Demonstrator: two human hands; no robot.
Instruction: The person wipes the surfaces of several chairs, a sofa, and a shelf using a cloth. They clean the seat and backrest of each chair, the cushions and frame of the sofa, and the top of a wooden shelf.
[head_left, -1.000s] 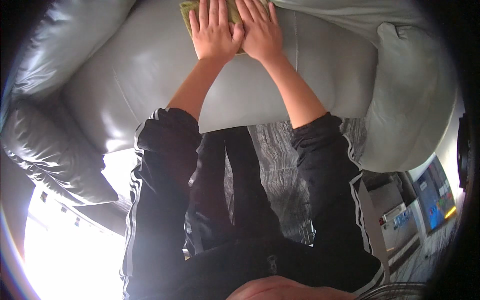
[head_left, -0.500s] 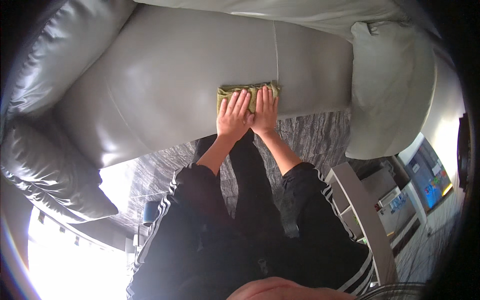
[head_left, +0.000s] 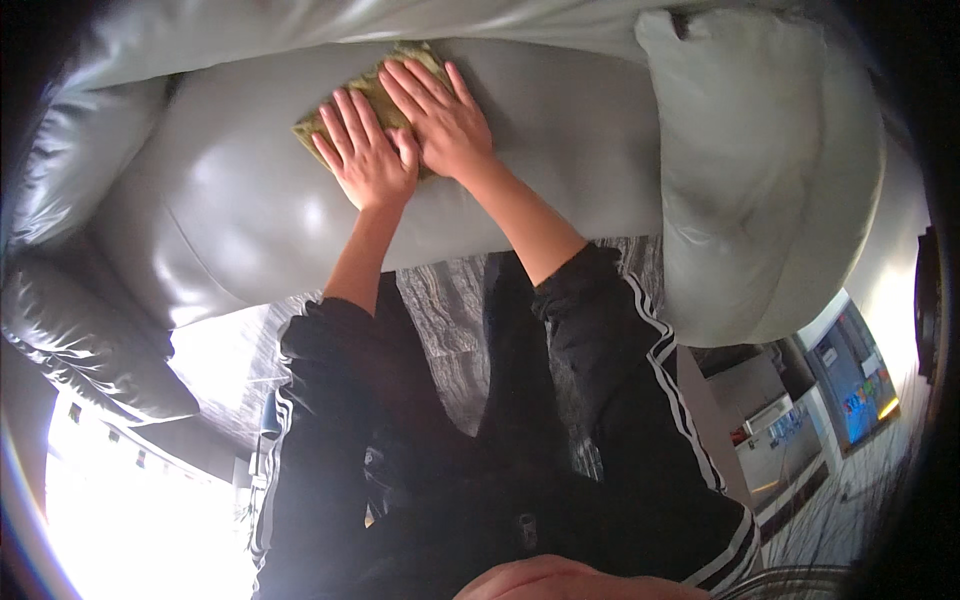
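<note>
Both of my hands lie flat, fingers stretched out, on a folded olive-green cloth (head_left: 308, 132) on the grey leather sofa seat (head_left: 230, 180). My left hand (head_left: 370, 165) covers the cloth's left and lower part, its thumb close beside my right hand (head_left: 450, 130). That hand reaches a little farther up, toward the backrest (head_left: 300, 22), over the cloth's right part. Much of the cloth is hidden under my palms and fingers.
Padded grey leather sections bound the seat at left (head_left: 90, 160) and right (head_left: 760, 170). Below lie my dark-clothed legs and a streaked grey stone floor (head_left: 445, 330). A bright glare fills the lower left; light cabinetry (head_left: 770, 440) is at the lower right.
The cloth and both hands came down toward the seat's front edge, then moved back up and leftward. The view has also shifted.
</note>
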